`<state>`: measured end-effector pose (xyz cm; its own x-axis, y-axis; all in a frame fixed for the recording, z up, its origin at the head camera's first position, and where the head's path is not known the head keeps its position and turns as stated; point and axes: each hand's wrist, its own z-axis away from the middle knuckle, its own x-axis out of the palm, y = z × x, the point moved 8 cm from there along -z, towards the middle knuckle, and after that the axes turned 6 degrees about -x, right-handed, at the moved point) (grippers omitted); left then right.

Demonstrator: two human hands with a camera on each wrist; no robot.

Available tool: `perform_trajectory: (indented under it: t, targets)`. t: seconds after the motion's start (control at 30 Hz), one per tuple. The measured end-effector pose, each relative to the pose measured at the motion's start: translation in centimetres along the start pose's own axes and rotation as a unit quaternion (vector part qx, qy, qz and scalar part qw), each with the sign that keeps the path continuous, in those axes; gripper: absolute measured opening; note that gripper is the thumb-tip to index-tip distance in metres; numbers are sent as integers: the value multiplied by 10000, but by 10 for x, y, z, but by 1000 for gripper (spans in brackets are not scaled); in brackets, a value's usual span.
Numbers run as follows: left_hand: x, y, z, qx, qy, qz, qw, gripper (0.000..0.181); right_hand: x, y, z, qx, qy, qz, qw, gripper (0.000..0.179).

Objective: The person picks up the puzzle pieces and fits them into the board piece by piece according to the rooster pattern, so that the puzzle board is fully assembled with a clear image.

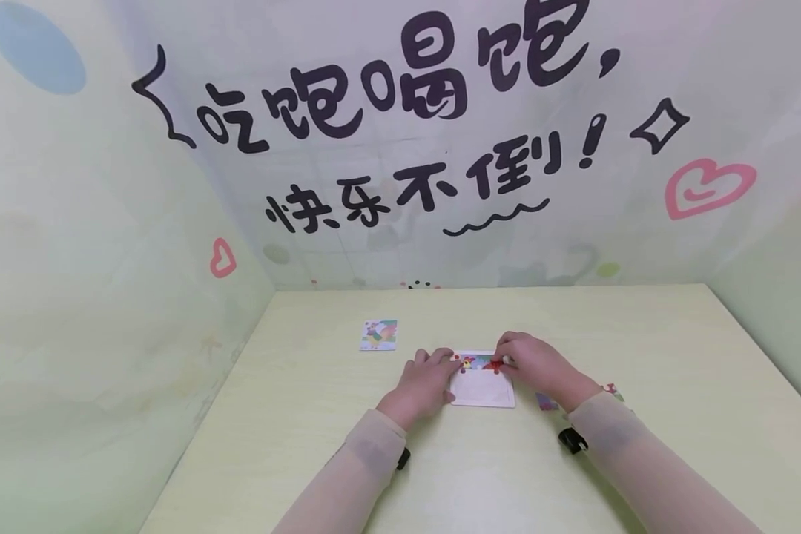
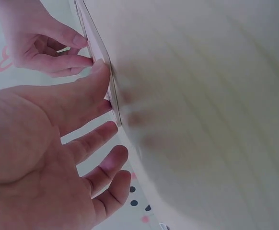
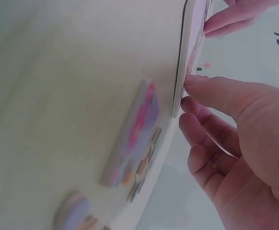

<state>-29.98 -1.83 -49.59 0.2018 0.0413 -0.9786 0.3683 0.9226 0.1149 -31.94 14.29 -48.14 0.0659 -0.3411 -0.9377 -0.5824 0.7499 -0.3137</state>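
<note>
Beyond the white tray [image 1: 483,389] rises a printed wall [image 1: 387,163], and beneath the tray spreads the pale bench [image 1: 307,400]. At the tray's left edge, the left grip [image 1: 422,384] touches it with loosely bent fingers, apparently steadying rather than clasping; by its upper right corner, the right grip [image 1: 541,363] seems to pinch the end of a picture strip [image 1: 479,362]. That strip sits along the tray's top inner edge, the space below it bare white. Left of the tray and farther back lies a picture card [image 1: 378,335]; to the right, partly hidden by the right arm, are loose pieces [image 1: 546,401]. Pressing one end of the strip too hard could lift the other; an uneven push might skid the tray, and the right sleeve [image 1: 607,423] could drag the pieces away.
</note>
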Motion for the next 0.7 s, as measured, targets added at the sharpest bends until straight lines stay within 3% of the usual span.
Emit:
perform_trajectory:
  t: [0.37,0.7]
  targets:
    - [-3,-3,1,45,-9,88,10000,62,-4,-3,3,43,-127,-48,9999,18]
    - [-1,-1,-1,-1,-97,203,9997,64,-19,0,16,170,63,-161,9997,21]
